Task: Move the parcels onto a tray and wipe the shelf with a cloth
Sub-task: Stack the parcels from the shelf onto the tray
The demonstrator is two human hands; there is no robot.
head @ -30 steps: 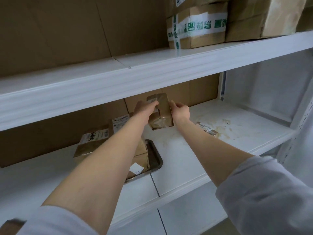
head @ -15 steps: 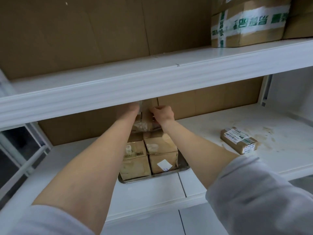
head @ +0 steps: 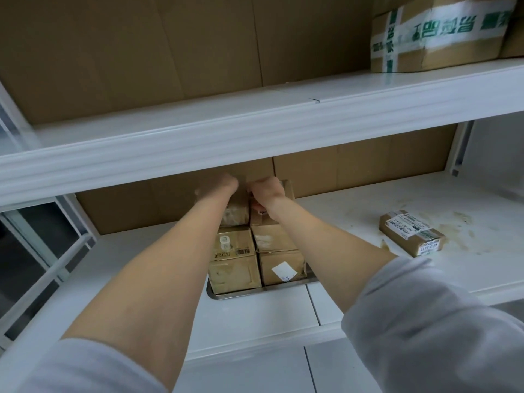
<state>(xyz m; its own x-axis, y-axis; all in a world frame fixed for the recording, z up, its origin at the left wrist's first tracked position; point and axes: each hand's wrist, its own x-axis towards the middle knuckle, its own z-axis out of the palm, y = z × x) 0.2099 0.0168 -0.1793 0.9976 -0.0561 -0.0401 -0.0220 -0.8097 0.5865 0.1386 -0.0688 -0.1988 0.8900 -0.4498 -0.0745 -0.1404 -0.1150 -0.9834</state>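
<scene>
A metal tray (head: 235,295) sits on the lower white shelf (head: 255,316) and holds several brown cardboard parcels (head: 234,275), packed side by side. At the tray's back row, both hands hold a small tape-wrapped brown parcel (head: 236,212) that sits among the others. My left hand (head: 224,186) grips its top left, and my right hand (head: 268,191) curls over its right edge. The fingertips are hidden behind the parcel. One more labelled parcel (head: 411,232) lies alone on the shelf to the right. No cloth is in view.
Brown stains (head: 456,225) mark the shelf around the lone parcel. The upper shelf (head: 255,129) overhangs just above my hands and carries a green-taped box (head: 436,32). Cardboard lines the back wall. A white frame stands at left.
Both hands carried the small parcel left from the shelf's middle to the tray and lowered it into the back row. The view swung left with them.
</scene>
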